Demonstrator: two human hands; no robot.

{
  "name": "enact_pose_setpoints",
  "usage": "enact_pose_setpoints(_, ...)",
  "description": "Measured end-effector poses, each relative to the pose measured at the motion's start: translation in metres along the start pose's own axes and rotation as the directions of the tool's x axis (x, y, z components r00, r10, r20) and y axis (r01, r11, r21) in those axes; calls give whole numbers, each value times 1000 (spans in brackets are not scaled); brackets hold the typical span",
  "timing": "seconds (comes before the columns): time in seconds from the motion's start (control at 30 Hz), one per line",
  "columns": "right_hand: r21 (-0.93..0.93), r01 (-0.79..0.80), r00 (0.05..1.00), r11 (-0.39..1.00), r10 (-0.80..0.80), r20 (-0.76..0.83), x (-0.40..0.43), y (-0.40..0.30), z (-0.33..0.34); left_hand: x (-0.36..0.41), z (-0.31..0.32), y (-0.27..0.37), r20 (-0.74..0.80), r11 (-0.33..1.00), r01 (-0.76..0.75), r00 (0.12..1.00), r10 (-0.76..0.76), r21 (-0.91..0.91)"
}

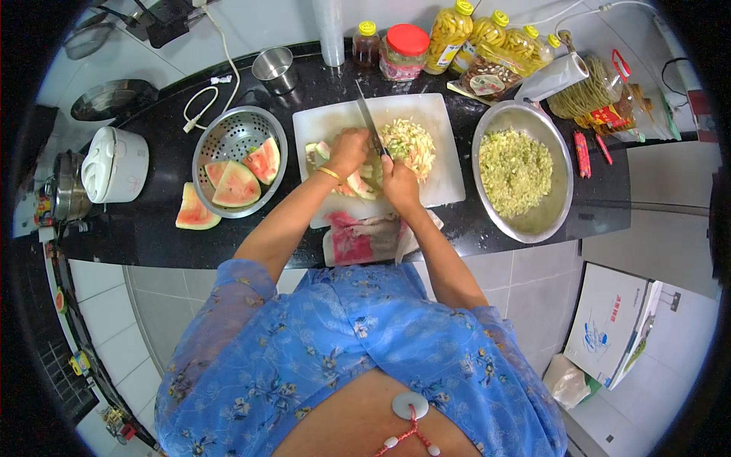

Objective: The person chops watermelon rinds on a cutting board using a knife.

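My right hand point(401, 184) grips the dark handle of a kitchen knife point(371, 121), whose blade points away from me over a white cutting board point(451, 171). Close to the left of the blade, my left hand point(349, 149) is curled down on watermelon rind; the part under its fingers is hidden. More rind strips point(361, 185) lie below the left wrist, some with pink flesh. To the right of the blade is a heap of finely cut rind point(412, 145). A damp pink and white cloth point(360, 240) lies at the board's near edge.
A steel colander point(237, 128) with watermelon wedges point(236, 185) stands left, one wedge point(194, 208) beside it. Right is a steel basin point(534, 228) of chopped pale green pieces point(514, 168). Jars point(404, 48), bottles point(448, 37) and a steel cup point(275, 71) line the wall.
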State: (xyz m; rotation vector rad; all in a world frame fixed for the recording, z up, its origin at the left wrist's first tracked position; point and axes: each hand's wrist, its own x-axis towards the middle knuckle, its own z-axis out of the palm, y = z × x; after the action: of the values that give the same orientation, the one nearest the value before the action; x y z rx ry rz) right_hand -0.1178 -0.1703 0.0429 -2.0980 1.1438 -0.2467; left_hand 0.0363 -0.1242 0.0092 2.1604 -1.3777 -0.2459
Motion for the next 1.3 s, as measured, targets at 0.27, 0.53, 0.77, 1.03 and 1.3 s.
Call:
enact_pose_setpoints(0.27,-19,-8,1000,1000,8,23,-9,-8,-6,-14,-54,-51,54,992,12,998,-18,124)
enact_pose_setpoints(0.53,-9,20,999,1000,-20,48,-11,-9,-3,-27,-55,-47,115,984,119,984,-135,133)
enact_pose_setpoints(0.77,-88,2,996,996,7,94,-9,-10,-6,-25,-36,-60,116,987,96,987,-111,129)
enact_pose_setpoints(1.03,-120,27,995,992,-15,98,-8,-5,-7,-20,-21,-49,65,994,99,993,-101,37)
enact_pose_setpoints(1.3,-41,10,1000,999,-10,3,-10,-4,-10,-11,0,-36,66,988,91,994,-83,-127)
